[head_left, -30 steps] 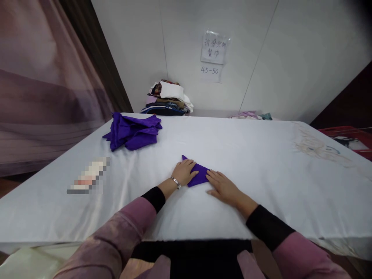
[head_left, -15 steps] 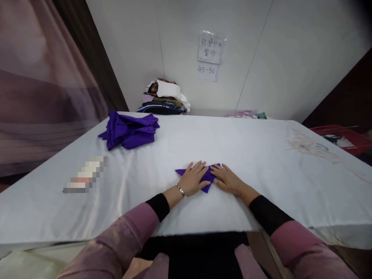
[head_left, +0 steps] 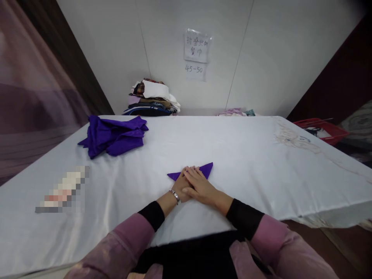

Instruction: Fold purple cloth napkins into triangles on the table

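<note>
A folded purple cloth napkin point(head_left: 207, 169) lies near the front of the white-covered table, a pointed corner showing on each side of my hands. My left hand point(head_left: 180, 186), with a silver bracelet at the wrist, rests flat on the napkin. Over it lies my right hand point(head_left: 202, 188), its fingers stretched out across the back of the left. Both hands are open and press down from above rather than grasping. The middle of the napkin and most of my left fingers are hidden beneath them.
Loose purple cloths point(head_left: 114, 135) are heaped at the table's back left. A blurred-out flat object point(head_left: 62, 190) lies at the left. Folded clothes point(head_left: 154, 97) are piled behind the white tablecloth point(head_left: 244, 155). A red basket point(head_left: 338, 133) stands beyond the right edge.
My right hand has moved left from the napkin's right part onto the back of my left hand. The napkin's right point is now uncovered. The camera view has turned slightly right.
</note>
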{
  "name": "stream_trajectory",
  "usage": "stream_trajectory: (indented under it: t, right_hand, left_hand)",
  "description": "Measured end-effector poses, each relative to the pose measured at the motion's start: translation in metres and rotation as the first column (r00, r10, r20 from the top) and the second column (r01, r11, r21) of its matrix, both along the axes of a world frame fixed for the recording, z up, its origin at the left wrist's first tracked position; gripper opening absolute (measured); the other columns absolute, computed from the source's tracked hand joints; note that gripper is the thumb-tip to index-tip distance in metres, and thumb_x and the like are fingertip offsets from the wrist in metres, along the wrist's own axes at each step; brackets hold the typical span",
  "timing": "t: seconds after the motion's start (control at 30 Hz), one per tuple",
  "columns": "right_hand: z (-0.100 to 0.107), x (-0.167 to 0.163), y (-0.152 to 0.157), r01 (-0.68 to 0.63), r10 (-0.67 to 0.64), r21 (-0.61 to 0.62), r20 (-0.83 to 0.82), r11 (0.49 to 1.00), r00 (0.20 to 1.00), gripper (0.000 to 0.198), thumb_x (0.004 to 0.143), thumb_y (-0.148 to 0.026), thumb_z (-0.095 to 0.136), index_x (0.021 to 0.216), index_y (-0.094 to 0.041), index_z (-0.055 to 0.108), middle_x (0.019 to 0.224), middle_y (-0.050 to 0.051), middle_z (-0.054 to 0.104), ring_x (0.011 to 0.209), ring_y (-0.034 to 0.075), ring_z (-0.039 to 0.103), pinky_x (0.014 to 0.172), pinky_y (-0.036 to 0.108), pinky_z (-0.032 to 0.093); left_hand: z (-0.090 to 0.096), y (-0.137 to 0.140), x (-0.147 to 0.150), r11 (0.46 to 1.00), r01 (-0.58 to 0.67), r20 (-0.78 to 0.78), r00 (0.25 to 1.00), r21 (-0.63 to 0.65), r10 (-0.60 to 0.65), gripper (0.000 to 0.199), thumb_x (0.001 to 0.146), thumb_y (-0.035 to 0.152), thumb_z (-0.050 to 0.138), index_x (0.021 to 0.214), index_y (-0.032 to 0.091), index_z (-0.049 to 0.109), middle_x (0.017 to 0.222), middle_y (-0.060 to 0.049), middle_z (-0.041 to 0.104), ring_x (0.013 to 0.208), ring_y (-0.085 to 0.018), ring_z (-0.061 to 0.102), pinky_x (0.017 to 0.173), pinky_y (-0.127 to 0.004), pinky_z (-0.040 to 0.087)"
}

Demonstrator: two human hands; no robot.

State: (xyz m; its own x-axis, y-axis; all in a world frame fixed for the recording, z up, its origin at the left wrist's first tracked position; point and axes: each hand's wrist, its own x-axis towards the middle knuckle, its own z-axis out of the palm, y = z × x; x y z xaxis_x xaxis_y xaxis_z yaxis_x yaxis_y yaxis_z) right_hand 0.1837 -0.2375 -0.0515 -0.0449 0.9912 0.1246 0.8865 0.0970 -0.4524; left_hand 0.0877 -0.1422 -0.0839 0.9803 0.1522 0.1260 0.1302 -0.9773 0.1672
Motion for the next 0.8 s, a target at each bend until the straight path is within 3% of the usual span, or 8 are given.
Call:
stream_trajectory:
  t: [0.3,0.5,0.8]
  right_hand:
    - [-0.018,0.031,-0.005,0.172,-0.172,-0.081,0.002,0.982,0.985,0.076,0.087,-0.062,0.027,0.143,-0.011,0.017,0.149,0.014,0.015,0.137,0.021,0.008,0.110,0.043,0.011]
    - [-0.020,0.047,-0.009,0.140,-0.135,-0.104,0.050,0.985,0.990,0.071,0.088,-0.060,0.025,0.143,-0.016,0.019,0.149,0.008,0.017,0.137,0.020,0.011,0.111,0.041,0.006]
    - [-0.022,0.081,-0.015,0.238,-0.217,-0.138,0.150,0.961,0.965,0.067,0.088,-0.060,0.021,0.142,-0.019,0.022,0.148,0.004,0.020,0.137,0.019,0.014,0.110,0.045,0.007]
  left_hand:
    - [0.007,-0.002,0.001,0.998,-0.041,0.017,0.999,-0.049,0.042,0.062,0.085,0.040,0.043,0.141,0.023,0.021,0.146,-0.007,0.028,0.135,-0.024,0.019,0.109,-0.049,0.010]
    - [0.008,-0.002,0.002,0.998,-0.051,0.002,0.999,-0.048,0.051,0.065,0.086,0.052,0.038,0.140,0.021,0.024,0.146,-0.008,0.029,0.135,-0.024,0.020,0.109,-0.049,0.012]
    - [0.007,-0.001,0.002,0.998,-0.055,-0.032,0.998,-0.043,0.054,0.064,0.086,0.059,0.031,0.136,0.019,0.034,0.145,-0.009,0.029,0.135,-0.024,0.021,0.109,-0.049,0.013]
